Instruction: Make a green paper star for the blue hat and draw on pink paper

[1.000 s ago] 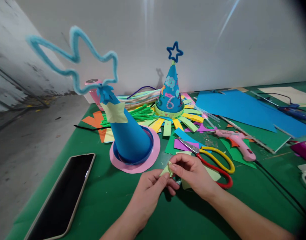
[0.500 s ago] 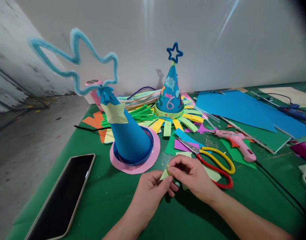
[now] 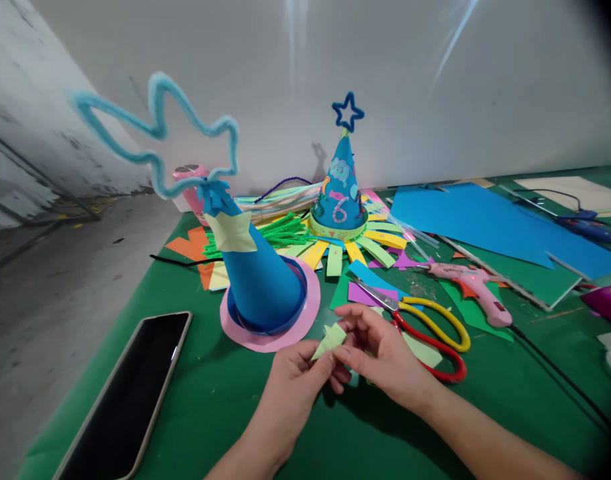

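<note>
Both my hands meet low in the middle, over the green table (image 3: 195, 400). My left hand (image 3: 295, 387) and my right hand (image 3: 380, 357) pinch a small pale green paper star (image 3: 328, 339) between their fingertips. Just behind it stands a plain blue cone hat (image 3: 255, 273) on a pink paper brim, with a pale yellow star stuck near its tip and a light blue pipe cleaner star (image 3: 160, 140) on top. Red and yellow scissors (image 3: 425, 327) lie right beside my right hand.
A dark phone (image 3: 125, 393) lies at the front left. A decorated blue hat (image 3: 341, 193) with a "6" stands at the back on coloured paper strips. A pink glue gun (image 3: 472, 283), its black cord and blue paper sheets (image 3: 475, 217) fill the right side.
My hands have shifted slightly left with the small green star, and it has turned between my fingers. The view has dipped a little.
</note>
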{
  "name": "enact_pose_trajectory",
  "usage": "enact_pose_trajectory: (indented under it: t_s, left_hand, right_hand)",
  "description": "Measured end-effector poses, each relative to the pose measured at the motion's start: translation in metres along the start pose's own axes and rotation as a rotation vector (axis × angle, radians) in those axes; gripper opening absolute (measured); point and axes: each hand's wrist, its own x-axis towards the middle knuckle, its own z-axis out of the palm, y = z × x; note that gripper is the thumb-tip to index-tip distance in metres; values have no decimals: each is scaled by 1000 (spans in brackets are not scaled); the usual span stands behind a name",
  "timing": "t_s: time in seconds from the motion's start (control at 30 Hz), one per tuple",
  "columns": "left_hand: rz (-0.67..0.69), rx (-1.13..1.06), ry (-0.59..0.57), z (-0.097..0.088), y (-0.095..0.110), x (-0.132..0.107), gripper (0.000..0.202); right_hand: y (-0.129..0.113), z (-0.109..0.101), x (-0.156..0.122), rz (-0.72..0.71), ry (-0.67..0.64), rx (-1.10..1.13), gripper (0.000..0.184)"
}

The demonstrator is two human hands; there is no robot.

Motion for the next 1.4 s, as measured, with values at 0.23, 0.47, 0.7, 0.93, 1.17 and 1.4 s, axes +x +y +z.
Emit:
enact_pose_trajectory:
  t_s: [0.23,0.47,0.7,0.93,1.17,1.4]
  left_hand:
    - [21,-23,12,-2,-3,0,20]
    - [19,-41,-5,-2,-2,-1,23]
    - [-46,-147,-61,-2,0,-1,22]
    - [-50,-130,-69,-2,1,-1,23]
    - [-59,-156,-69,-3,-1,-3,23]
    - [-4,-124,-93,-3,0,-3,26]
  right_hand:
    - [0,7,1,0,-84,202,22]
    - [-6,9,1,24,-48,239,21]
    - [-4,8,2,74,4,204,21]
    - [-4,-5,-1,-162,-43,-171,27]
    - [-9,-17,0,-268,-79,-319,8]
    - [-7,-22,-1,-409,-83,-393,14]
